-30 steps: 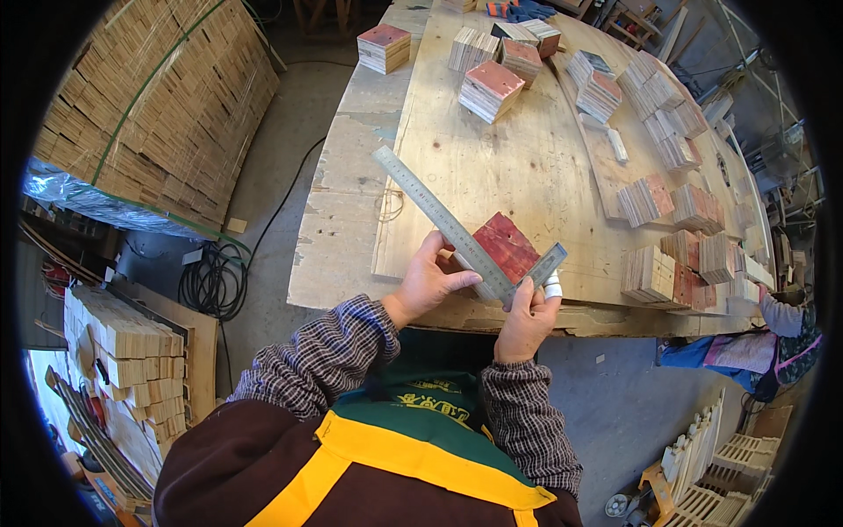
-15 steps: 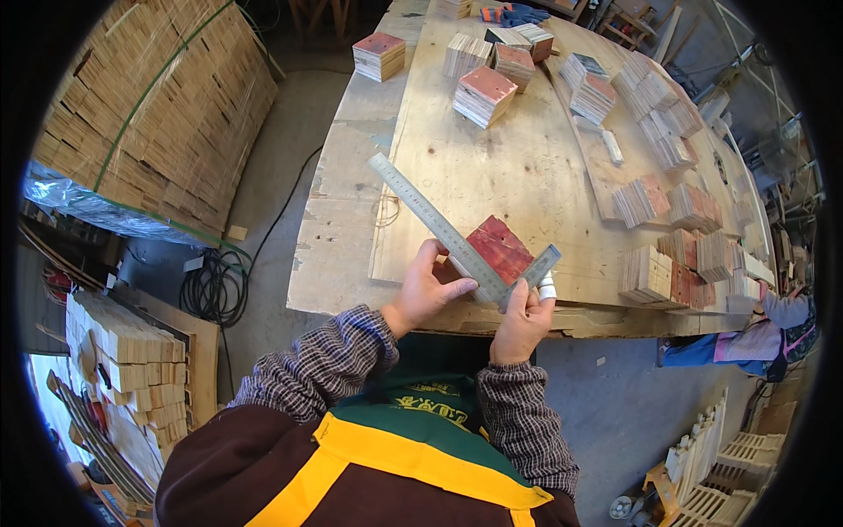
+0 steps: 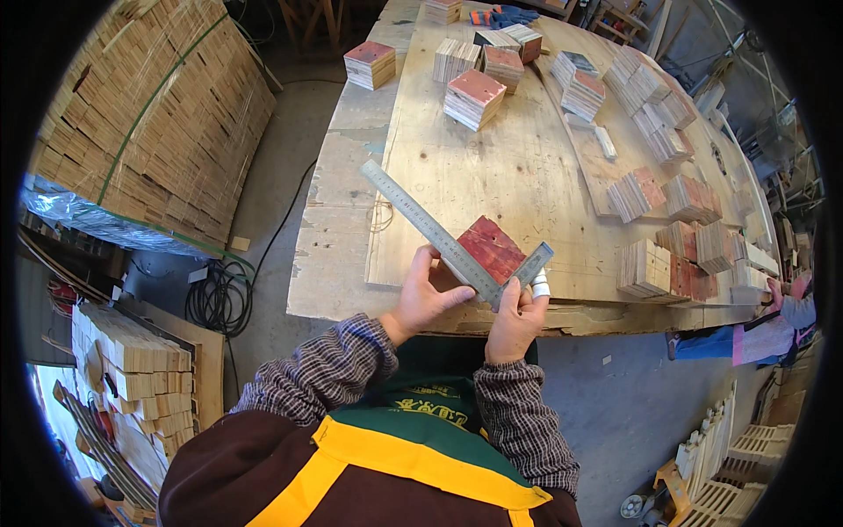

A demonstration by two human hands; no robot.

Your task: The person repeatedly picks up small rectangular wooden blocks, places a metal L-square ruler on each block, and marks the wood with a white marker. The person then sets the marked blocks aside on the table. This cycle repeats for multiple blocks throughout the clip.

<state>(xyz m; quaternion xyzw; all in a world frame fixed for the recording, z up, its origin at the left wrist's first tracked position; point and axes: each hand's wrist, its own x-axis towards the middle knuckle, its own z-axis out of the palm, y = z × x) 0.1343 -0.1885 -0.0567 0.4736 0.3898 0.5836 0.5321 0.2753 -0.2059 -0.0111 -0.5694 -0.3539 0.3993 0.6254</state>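
A metal L-shaped square [image 3: 420, 217] lies against a wooden block with a red top face [image 3: 492, 249], near the front edge of the worktable. Its long arm runs up to the left along one side of the block, and the short arm follows the adjoining side. My left hand [image 3: 421, 297] grips the block at its left side, the thumb reaching toward the square's corner; some of its fingers are hidden under the square. Near that corner my right hand [image 3: 515, 327] is closed on the square, thumb on the metal. A white wrap [image 3: 540, 283] shows on one right finger.
Several layered wooden blocks [image 3: 474, 98] stand across the worktable [image 3: 338, 255], with more rows [image 3: 645, 268] at its right. Gloves [image 3: 505, 16] lie at the far end. Wrapped stacked wood [image 3: 158, 114] and a coiled black cable [image 3: 219, 299] are left. A co-worker [image 3: 764, 338] is at right.
The view has shifted slightly, moving the table's contents a little to the left in it. The square stays against the block in my hands. At the right the co-worker's hands have moved.
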